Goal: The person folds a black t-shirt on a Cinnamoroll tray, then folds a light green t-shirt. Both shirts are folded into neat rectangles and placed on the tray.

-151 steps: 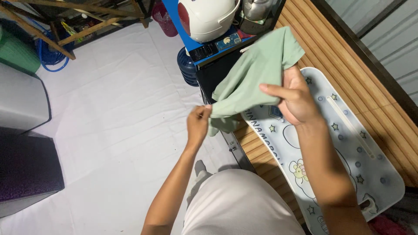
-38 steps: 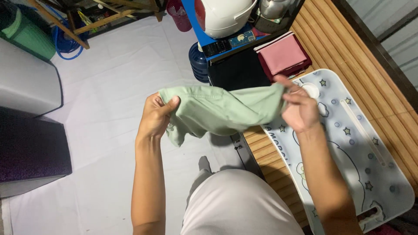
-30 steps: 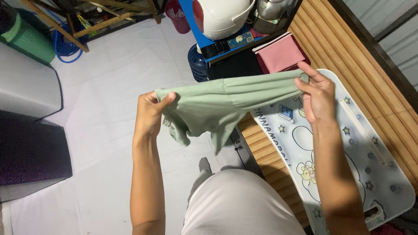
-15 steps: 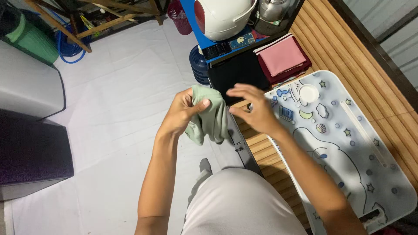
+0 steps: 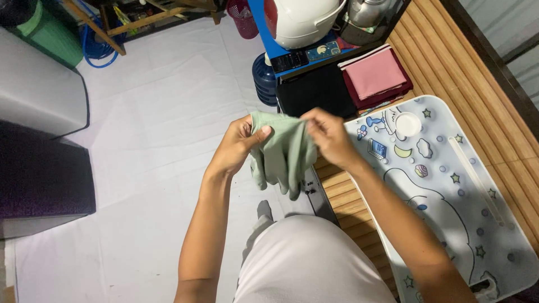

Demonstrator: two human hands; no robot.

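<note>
A pale green garment (image 5: 285, 152) hangs folded in front of me, above the floor and the edge of the wooden platform. My left hand (image 5: 236, 145) pinches its top left corner, thumb over the cloth. Close beside it, my right hand (image 5: 328, 136) grips the top right corner. The cloth droops below both hands in loose folds. Just to the right lies a white lap tray (image 5: 449, 191) with cartoon prints.
A folded pink and maroon cloth pile (image 5: 375, 74) rests on the slatted wooden platform (image 5: 449, 73). Behind stand a white rice cooker (image 5: 300, 19) on a blue stand, a blue water jug (image 5: 264, 84), and a black case (image 5: 314, 92). White sheeting (image 5: 151, 123) covers the floor; a grey box (image 5: 39, 106) sits left.
The garment was stretched wide between both hands a second ago; my hands have come together, folding it in half. My right hand now grips the cloth again beside the left.
</note>
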